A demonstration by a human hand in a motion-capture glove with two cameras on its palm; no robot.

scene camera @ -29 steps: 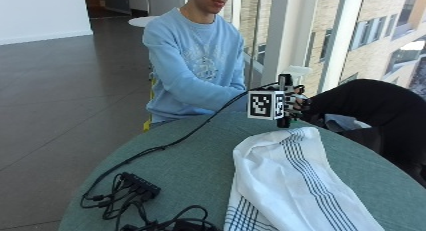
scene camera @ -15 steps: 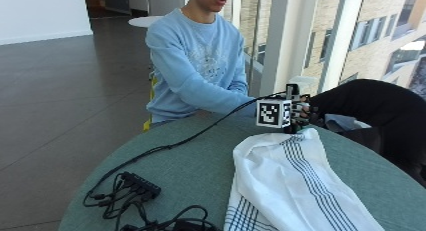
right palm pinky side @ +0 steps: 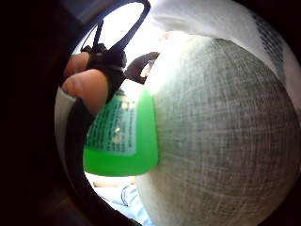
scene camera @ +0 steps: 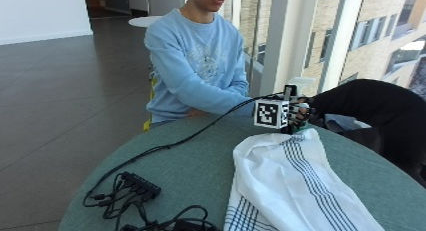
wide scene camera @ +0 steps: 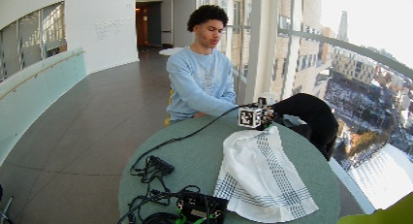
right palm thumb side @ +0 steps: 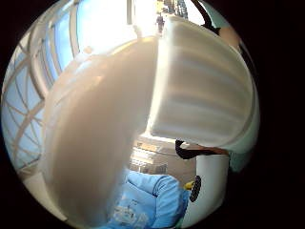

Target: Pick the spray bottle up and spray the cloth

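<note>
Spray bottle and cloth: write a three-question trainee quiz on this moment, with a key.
1. True or false: the gloved right hand grips the spray bottle.
2. The liquid seen in the bottle is: A) blue B) green C) clear
3. Fill in: the white cloth with dark stripes lies on the round ____ table.

Key:
1. True: in the little finger side palm view, fingers curl round the bottle.
2. B
3. green
</note>
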